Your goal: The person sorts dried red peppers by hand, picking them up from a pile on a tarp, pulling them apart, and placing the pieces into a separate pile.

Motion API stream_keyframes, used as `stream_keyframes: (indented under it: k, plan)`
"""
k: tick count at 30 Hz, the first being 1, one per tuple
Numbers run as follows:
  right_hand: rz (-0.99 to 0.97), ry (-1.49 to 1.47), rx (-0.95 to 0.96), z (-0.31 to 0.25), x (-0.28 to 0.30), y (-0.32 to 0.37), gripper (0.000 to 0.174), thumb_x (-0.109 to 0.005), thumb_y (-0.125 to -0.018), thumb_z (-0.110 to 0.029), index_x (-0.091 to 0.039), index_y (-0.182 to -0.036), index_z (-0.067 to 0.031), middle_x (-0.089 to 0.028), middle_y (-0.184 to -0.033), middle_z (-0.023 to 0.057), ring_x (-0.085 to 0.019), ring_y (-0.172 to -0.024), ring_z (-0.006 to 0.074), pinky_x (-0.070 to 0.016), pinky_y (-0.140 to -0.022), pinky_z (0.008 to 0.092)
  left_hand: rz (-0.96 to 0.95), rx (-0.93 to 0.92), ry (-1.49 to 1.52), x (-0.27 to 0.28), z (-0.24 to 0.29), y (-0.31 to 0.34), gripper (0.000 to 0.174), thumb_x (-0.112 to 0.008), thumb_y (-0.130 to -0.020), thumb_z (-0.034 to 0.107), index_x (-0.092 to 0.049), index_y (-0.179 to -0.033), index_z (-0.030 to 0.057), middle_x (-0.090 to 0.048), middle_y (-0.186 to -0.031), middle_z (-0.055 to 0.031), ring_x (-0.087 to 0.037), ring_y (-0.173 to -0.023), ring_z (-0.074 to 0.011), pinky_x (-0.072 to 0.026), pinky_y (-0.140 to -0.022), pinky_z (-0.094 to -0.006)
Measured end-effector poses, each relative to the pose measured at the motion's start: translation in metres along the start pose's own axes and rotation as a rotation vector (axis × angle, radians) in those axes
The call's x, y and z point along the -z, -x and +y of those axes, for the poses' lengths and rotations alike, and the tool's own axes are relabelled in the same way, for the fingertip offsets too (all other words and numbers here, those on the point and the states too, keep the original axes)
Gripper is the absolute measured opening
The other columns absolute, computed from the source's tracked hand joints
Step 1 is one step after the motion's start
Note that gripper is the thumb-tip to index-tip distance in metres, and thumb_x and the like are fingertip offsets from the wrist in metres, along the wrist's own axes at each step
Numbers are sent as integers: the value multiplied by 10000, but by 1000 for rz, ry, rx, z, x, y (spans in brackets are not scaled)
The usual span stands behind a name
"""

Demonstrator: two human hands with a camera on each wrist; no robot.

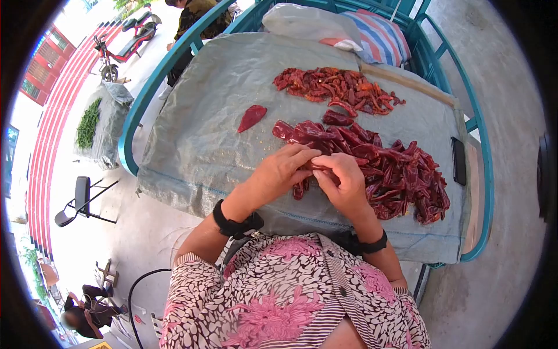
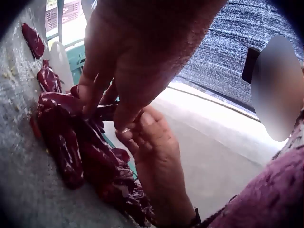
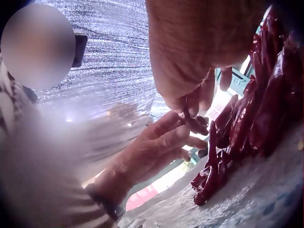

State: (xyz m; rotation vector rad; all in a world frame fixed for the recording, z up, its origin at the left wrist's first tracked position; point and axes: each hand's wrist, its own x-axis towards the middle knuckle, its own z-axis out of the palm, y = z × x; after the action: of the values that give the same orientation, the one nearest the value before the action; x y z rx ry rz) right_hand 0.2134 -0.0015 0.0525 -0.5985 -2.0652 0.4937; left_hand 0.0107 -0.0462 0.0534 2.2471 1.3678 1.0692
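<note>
Over the near edge of a big heap of dried red chilies (image 1: 401, 168), both hands meet fingertip to fingertip. A dark red dried chili (image 2: 105, 113) is gripped in the fingers of my left hand (image 1: 283, 171). My right hand (image 1: 344, 181) pinches at the same chili from the other side, thumb and forefinger bent together; the fingers hide most of it. A lone wide chili (image 1: 252, 118) lies apart, to the left of the heap. Behind the heap spreads a second pile of torn, brighter red chili pieces (image 1: 340, 88).
A grey woven sheet (image 1: 203, 139) covers the bed of a teal-railed cart (image 1: 129, 136). Stuffed sacks (image 1: 311, 24) stand at the back. A black phone (image 1: 458, 161) lies near the right rail. Left of the cart are a folding chair (image 1: 83, 195) and a red scooter (image 1: 131, 43).
</note>
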Motion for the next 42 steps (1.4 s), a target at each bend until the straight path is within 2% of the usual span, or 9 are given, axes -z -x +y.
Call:
stream_keyframes:
  k: [7,13,16,22,25,31,34,37,42]
  plan:
    - [30,35,-71,-1,7,2,238,-730,-873,-25,-705,-1102,-85,-718,-940,70,-671,-834,279,-508,-803,395,162,177,-36,24,-22,-1,402,-770,-849,30,-656,-1234,57,-637,-1161,-130,-680,-977,-339,-571,-845,-388]
    - [49,55,-52,1,0,9,190,-696,-903,-17,-711,-1082,-76,-728,-963,81,-690,-861,281,-520,-786,388,260,452,-566,52,-49,1,548,-720,-836,-34,-596,-1356,87,-532,-1414,-171,-698,-1018,-331,-571,-882,-428]
    - [26,76,-73,3,3,8,185,-689,-906,-17,-712,-1080,-76,-729,-969,81,-692,-866,280,-523,-788,391,158,345,-301,34,-56,0,545,-707,-854,2,-587,-1377,99,-546,-1414,-160,-685,-1067,-360,-566,-909,-436]
    - [13,113,-67,4,6,9,182,-681,-910,-16,-714,-1079,-77,-729,-975,81,-691,-865,279,-523,-788,390,56,116,-432,-7,-75,-12,527,-665,-865,45,-591,-1379,134,-606,-1326,-121,-689,-1073,-340,-574,-900,-428]
    - [42,94,-90,6,7,11,186,-682,-912,-14,-716,-1085,-76,-731,-978,82,-693,-863,280,-525,-787,385,-82,341,-453,4,-60,-19,476,-659,-855,37,-623,-1315,152,-620,-1250,-90,-690,-1031,-343,-578,-854,-457]
    - [43,92,-139,10,11,11,187,-682,-920,-12,-716,-1095,-68,-740,-981,88,-701,-863,278,-529,-790,379,97,307,-742,32,-64,-7,217,-682,-831,36,-639,-1041,68,-611,-1062,-116,-698,-897,-334,-568,-708,-472]
    - [53,94,-132,11,9,11,179,-681,-921,-11,-714,-1088,-67,-743,-985,88,-704,-865,277,-529,-791,381,45,627,-754,53,-56,-11,394,-707,-861,75,-645,-1246,132,-614,-1205,-104,-683,-997,-369,-567,-794,-478]
    - [56,91,-131,11,8,10,176,-680,-921,-10,-713,-1083,-67,-744,-988,87,-706,-870,277,-529,-793,381,197,569,-661,53,-44,-12,408,-700,-903,121,-626,-1304,136,-617,-1249,-119,-680,-1035,-369,-565,-816,-467]
    - [39,94,-121,10,7,9,180,-679,-920,-8,-712,-1087,-67,-744,-995,91,-708,-881,278,-531,-800,380,87,238,-306,6,-40,-30,435,-708,-912,169,-614,-1336,143,-647,-1205,-124,-678,-1041,-358,-560,-845,-452]
